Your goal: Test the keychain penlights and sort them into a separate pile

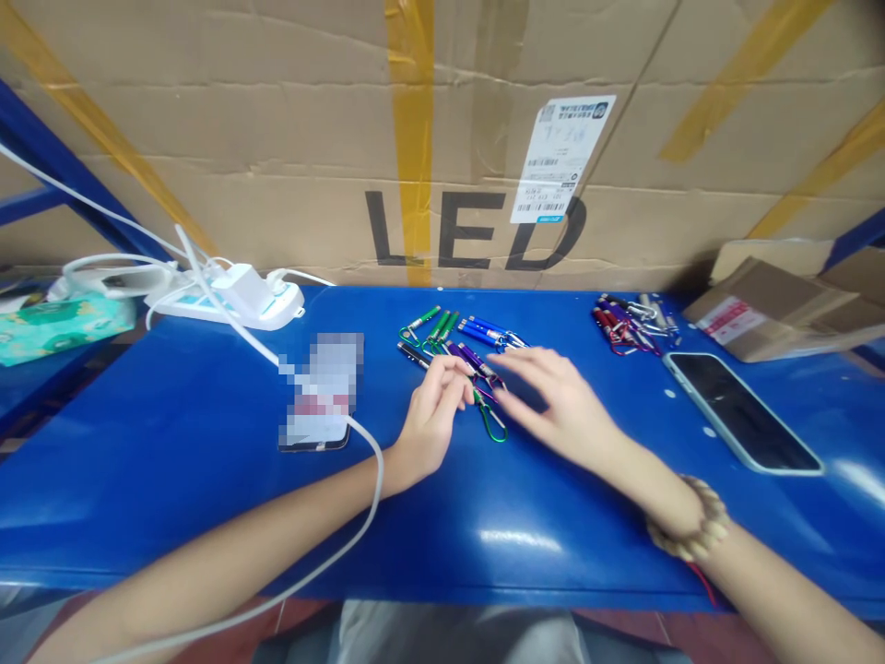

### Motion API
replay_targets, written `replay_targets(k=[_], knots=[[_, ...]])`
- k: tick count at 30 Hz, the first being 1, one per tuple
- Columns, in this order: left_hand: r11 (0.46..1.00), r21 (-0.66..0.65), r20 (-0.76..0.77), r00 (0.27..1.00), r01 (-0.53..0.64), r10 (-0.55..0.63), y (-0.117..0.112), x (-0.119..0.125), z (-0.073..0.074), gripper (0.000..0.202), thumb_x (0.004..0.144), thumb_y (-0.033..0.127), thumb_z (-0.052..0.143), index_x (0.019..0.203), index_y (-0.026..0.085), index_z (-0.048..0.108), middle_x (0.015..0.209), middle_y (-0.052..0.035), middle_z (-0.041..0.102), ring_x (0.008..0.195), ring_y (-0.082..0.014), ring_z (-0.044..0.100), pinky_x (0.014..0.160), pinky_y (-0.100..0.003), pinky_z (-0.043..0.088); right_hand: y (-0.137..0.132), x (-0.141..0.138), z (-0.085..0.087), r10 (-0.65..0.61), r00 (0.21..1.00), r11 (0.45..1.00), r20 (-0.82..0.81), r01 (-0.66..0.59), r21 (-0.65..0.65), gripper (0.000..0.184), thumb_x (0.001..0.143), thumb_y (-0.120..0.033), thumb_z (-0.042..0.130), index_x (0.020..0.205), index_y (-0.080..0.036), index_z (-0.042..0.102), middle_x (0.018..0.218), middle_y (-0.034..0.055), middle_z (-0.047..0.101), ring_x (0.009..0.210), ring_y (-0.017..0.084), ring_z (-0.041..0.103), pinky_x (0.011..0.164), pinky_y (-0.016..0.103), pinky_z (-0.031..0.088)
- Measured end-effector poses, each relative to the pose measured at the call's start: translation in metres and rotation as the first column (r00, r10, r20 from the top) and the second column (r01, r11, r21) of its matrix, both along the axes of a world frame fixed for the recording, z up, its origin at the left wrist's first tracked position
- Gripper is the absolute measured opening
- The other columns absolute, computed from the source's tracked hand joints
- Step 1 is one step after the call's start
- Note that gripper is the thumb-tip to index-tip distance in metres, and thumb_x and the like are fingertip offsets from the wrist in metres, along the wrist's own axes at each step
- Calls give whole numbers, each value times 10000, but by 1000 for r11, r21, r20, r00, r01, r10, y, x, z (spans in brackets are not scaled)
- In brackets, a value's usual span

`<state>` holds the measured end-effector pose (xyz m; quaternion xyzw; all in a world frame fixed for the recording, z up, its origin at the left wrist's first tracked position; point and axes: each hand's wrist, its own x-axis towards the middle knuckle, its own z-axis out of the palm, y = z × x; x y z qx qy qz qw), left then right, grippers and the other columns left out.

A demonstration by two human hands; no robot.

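Note:
My left hand (432, 415) is closed, its fingertips pinched on what looks like a green keychain penlight. The penlight's green carabiner (495, 426) hangs out to the right, while its body is mostly hidden by the fingers. My right hand (553, 401) is open just right of that clip, with thumb and fingers apart and nothing seen between them. Beyond both hands lie sorted penlights: several green ones (442, 325), blue ones (488, 329), purple ones (477, 360) partly covered by my hands, and a black one (413, 354).
A mixed pile of penlights (629, 325) lies at the back right of the blue table (442, 535), near a cardboard box (767, 304) and a phone (743, 410). On the left are another phone (314, 433), a white power strip (269, 309) and a cable (377, 480) crossing my left forearm.

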<state>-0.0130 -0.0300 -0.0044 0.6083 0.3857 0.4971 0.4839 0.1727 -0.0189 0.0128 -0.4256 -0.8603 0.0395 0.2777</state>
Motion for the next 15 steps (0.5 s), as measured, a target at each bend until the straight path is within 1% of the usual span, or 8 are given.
replay_targets(k=[1,2,4,7,10,12,13,15], knots=[[1000,1,-1,1000,-8,8,0,0,0,142,920,302,350,937,195,442,694,20,497,654,-125,464,634,-261,358,-6,-9,1,114,991,993,64,-111,-42,416,887,-344,520,1276,-198,497,1240,116,578,1150,253,518,936,446,419],[1000,-2,-2,1000,-21,21,1,0,0,142,915,301,357,923,194,450,687,22,490,650,-125,461,634,-260,358,-11,-15,0,190,977,980,98,-182,-85,478,881,-366,533,1315,-186,450,1283,120,553,1190,250,490,947,439,411],[998,-30,-4,998,-58,57,3,0,-1,155,906,300,361,866,190,464,668,26,471,630,-122,446,628,-260,359,-16,-21,-2,247,960,966,133,-233,-109,515,881,-392,535,1319,-141,436,1315,138,531,1224,253,462,966,431,393],[993,-70,-6,995,-100,100,4,0,0,178,898,298,349,806,192,457,648,27,457,617,-123,438,623,-260,359,-13,-15,-4,233,960,971,154,-221,-90,385,913,-346,493,1246,-155,514,1242,116,594,1163,238,518,952,417,390],[992,-69,-25,994,-103,102,4,0,3,155,892,291,346,833,197,454,652,25,471,640,-131,459,634,-266,357,-7,-6,-4,199,972,980,126,-194,-50,297,923,-282,484,1196,-195,562,1019,66,694,949,197,624,823,363,444],[992,-75,-33,994,-102,100,3,0,4,140,890,284,346,852,199,450,654,24,474,645,-135,461,635,-270,353,-6,-3,-4,161,983,987,89,-161,-11,266,912,-260,501,1155,-197,589,895,46,706,820,175,645,726,322,463],[992,-80,-33,994,-102,100,2,0,5,133,889,280,345,861,199,447,653,25,472,644,-135,459,633,-270,351,-6,-3,-4,143,987,990,73,-143,4,253,904,-256,512,1133,-196,601,886,46,702,801,169,647,702,308,469],[991,-88,-28,994,-105,103,2,1,6,123,889,273,345,869,198,441,649,26,468,640,-135,451,629,-271,347,-7,-3,-4,111,992,994,55,-112,16,240,888,-261,534,1104,-192,615,947,60,690,836,172,650,705,296,489]])
